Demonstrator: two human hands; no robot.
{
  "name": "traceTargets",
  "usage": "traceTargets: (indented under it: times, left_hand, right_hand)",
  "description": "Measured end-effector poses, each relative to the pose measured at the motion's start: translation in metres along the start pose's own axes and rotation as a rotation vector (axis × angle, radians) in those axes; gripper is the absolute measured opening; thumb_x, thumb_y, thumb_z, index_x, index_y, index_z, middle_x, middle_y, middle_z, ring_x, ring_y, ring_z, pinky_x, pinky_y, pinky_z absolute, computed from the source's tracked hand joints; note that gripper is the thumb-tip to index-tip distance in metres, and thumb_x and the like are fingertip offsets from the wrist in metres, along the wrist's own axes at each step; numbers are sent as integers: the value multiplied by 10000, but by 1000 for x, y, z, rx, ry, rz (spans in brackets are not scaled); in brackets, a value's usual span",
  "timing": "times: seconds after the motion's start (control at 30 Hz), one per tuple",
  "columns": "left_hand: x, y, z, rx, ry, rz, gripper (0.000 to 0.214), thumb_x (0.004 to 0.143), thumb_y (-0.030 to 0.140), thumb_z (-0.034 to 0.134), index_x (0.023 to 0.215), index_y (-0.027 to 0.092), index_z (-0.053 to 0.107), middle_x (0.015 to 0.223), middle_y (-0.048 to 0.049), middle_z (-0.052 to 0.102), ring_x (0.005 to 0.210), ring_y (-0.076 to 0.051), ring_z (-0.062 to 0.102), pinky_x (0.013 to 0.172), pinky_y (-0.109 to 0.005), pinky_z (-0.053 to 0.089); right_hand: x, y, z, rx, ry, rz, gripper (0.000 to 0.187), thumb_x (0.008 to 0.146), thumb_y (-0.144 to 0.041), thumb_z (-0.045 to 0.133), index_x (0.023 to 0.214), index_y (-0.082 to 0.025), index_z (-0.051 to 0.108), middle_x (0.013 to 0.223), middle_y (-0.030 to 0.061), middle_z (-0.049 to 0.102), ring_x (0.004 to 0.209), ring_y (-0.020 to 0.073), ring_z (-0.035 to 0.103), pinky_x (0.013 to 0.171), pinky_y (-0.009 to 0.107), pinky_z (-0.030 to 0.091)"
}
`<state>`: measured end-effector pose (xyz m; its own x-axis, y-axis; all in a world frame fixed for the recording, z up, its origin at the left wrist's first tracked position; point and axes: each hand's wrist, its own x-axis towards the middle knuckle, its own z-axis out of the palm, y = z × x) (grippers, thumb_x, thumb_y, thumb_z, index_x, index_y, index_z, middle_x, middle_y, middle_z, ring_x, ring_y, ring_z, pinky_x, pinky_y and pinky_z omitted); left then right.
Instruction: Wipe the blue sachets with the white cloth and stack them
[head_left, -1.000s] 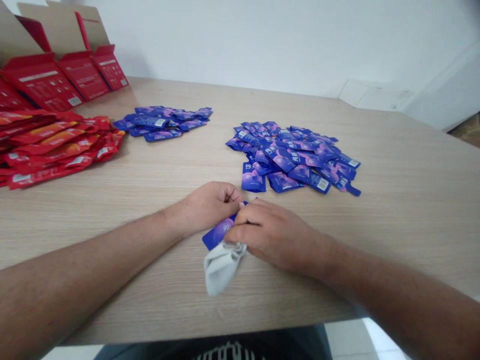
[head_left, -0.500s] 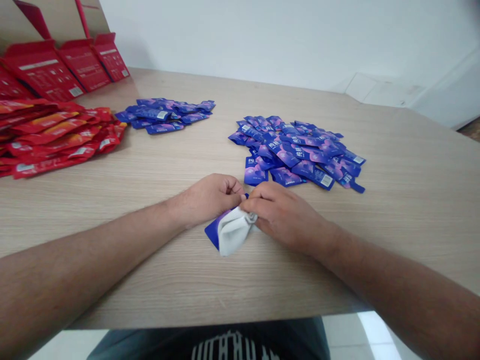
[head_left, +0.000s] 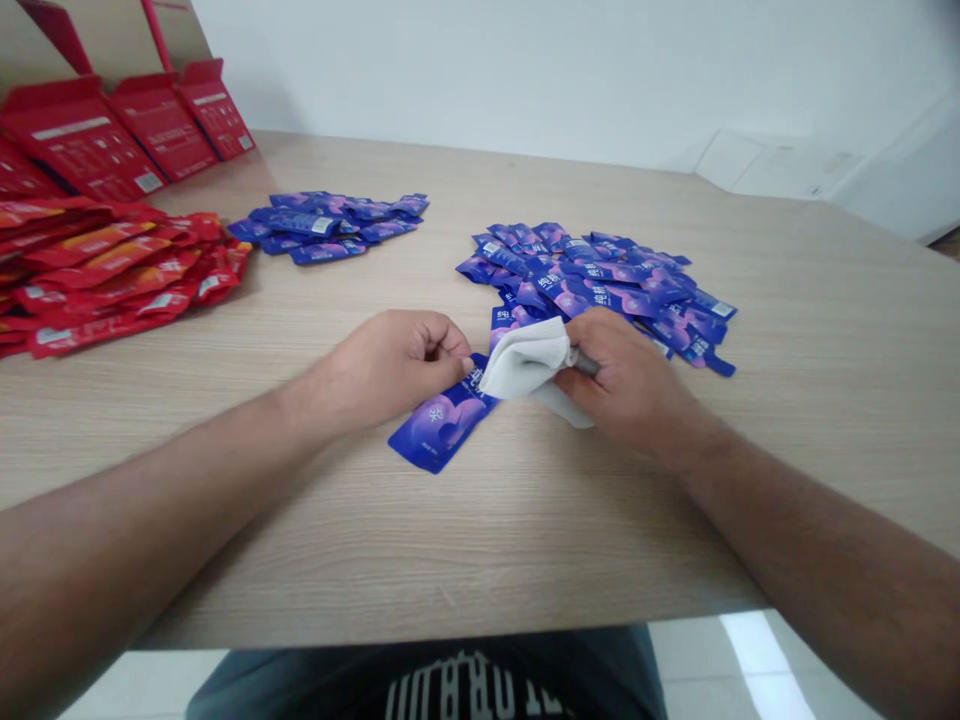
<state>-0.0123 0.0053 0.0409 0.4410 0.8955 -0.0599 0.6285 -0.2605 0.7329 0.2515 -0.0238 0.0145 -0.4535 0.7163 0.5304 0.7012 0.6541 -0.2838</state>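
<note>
2 narrow grips inside the table edge (head_left: 465,635): left grip (head_left: 390,365) pinches a sachet (head_left: 442,425), right grip (head_left: 626,375) bunches a cloth (head_left: 525,360).

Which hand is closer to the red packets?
Left. The left hand sits to the right of the red packets; the right hand is farther right, at the edge of the blue pile.

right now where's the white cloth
In the head view, the white cloth is in the right hand, on the blue sachet the left hand holds.
</note>
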Motion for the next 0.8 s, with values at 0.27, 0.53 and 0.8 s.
traceTargets:
  times: [0.27, 0.53, 0.8]
  left_hand:
    - [-21, 11, 11, 279, -103, 223, 195, 845, 400, 596, 876, 254, 722, 759, 13, 686, 673, -140, 568, 597, -238, 334]
    - [-18, -4, 4, 482, -231, 110, 405, 740, 617, 657, 915, 253, 667, 751, -12, 660, 611, -169, 532, 551, -282, 273]
    - [-34, -1, 32, 470, -266, 72, 531, 597, 540, 777, 1032, 257, 669, 805, -47, 686, 679, -221, 587, 575, -298, 307]
  right_hand:
    - [-3, -2, 0, -10, 67, 77, 226, 897, -254, 626, 1121, -238, 635, 1022, 64, 645, 952, 254, 593, 828, 373, 484]
    - [-4, 1, -1, -15, 58, 83, 219, 896, -258, 635, 1114, -246, 633, 1012, 53, 640, 933, 249, 600, 808, 372, 489]
    - [-3, -3, -3, 6, 17, 55, 221, 883, -248, 634, 1104, -250, 626, 991, 41, 639, 915, 241, 602, 793, 379, 487]
